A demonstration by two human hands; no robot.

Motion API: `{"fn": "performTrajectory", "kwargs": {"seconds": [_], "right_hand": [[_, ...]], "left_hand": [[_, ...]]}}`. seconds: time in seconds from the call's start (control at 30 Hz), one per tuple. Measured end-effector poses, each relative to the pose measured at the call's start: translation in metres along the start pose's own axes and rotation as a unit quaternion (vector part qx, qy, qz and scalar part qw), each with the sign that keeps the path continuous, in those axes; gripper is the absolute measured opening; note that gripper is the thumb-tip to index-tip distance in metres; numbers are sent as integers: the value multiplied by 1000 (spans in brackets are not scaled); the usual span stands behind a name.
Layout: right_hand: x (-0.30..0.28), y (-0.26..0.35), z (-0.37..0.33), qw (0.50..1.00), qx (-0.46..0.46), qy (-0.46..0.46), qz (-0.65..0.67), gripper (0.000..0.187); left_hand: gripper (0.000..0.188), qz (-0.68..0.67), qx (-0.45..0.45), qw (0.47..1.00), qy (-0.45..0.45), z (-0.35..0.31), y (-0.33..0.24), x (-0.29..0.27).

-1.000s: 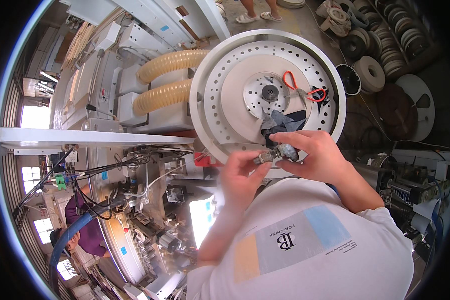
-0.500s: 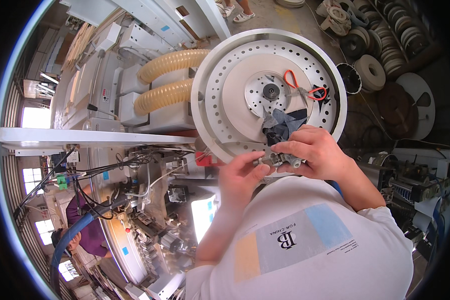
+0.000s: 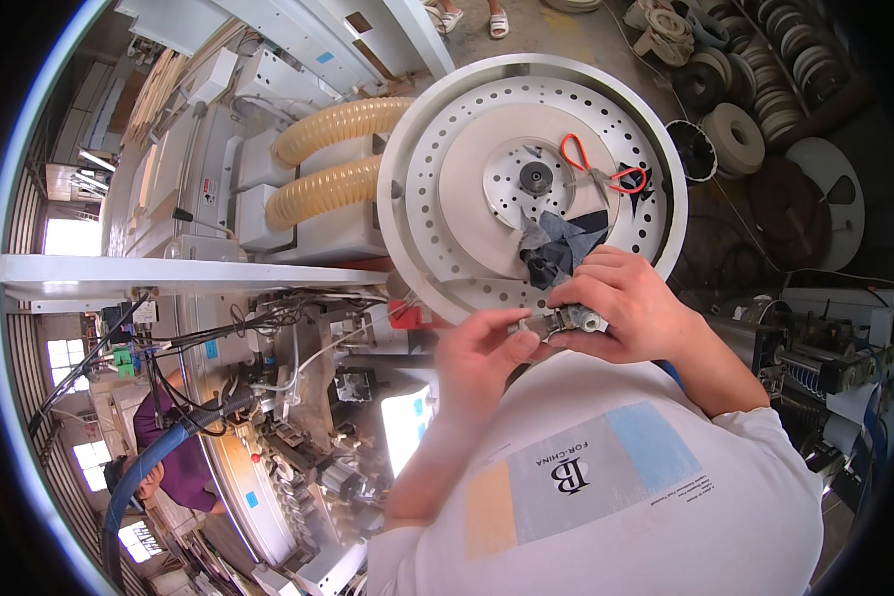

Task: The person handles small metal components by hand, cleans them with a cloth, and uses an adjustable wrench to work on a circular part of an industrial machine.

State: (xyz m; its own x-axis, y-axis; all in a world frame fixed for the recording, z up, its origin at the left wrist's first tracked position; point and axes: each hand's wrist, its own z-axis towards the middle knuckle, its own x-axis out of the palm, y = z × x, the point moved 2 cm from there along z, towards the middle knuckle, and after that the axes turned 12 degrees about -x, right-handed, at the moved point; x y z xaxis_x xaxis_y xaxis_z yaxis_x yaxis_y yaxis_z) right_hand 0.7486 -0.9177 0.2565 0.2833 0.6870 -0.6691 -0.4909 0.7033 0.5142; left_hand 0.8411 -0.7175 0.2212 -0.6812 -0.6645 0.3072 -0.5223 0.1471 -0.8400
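A small grey metal machine part point(image 3: 569, 318) with a round, hollow-looking end is held between my two hands, near the front rim of a round white perforated tray point(image 3: 437, 288). My right hand point(image 3: 631, 306) closes round the thicker end. My left hand point(image 3: 482, 353) pinches the other end between thumb and fingers. Fingers cover much of the part, so its exact kind does not show. Just beyond my hands, crumpled dark grey cloth scraps point(image 3: 558, 246) lie on the tray. Farther back rest scissors point(image 3: 603, 174) with orange-red handles, beside the dark central hub point(image 3: 535, 178).
Two ribbed yellowish hoses point(image 3: 343, 129) run left of the tray, above a white machine beam point(image 3: 169, 271). Rolls of banding point(image 3: 733, 139) stand on the floor at right. A person in purple point(image 3: 184, 452) is at lower left; another person's sandalled feet point(image 3: 498, 24) show at the top.
The fingers of my right hand have curled more closely round the metal part. My left hand keeps its pinch. At the top, the other person's feet have shifted.
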Motion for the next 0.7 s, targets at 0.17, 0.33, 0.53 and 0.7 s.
{"fn": "performTrajectory", "kwargs": {"seconds": [0.17,0.33,0.53,0.7], "right_hand": [[3,2,-3,1000,6,0,-17,41],[2,5,-1,999,-15,10,-31,40],[4,5,-2,1000,-10,5,6,40],[8,4,-5,1000,-6,-8,15,39]], "left_hand": [[29,-23,-30,999,9,2,9,-3],[27,-56,-51,997,2,0,10,-1],[26,-62,-41,997,13,-1,11,1],[27,-11,11,1000,8,-3,12,-1]]}}
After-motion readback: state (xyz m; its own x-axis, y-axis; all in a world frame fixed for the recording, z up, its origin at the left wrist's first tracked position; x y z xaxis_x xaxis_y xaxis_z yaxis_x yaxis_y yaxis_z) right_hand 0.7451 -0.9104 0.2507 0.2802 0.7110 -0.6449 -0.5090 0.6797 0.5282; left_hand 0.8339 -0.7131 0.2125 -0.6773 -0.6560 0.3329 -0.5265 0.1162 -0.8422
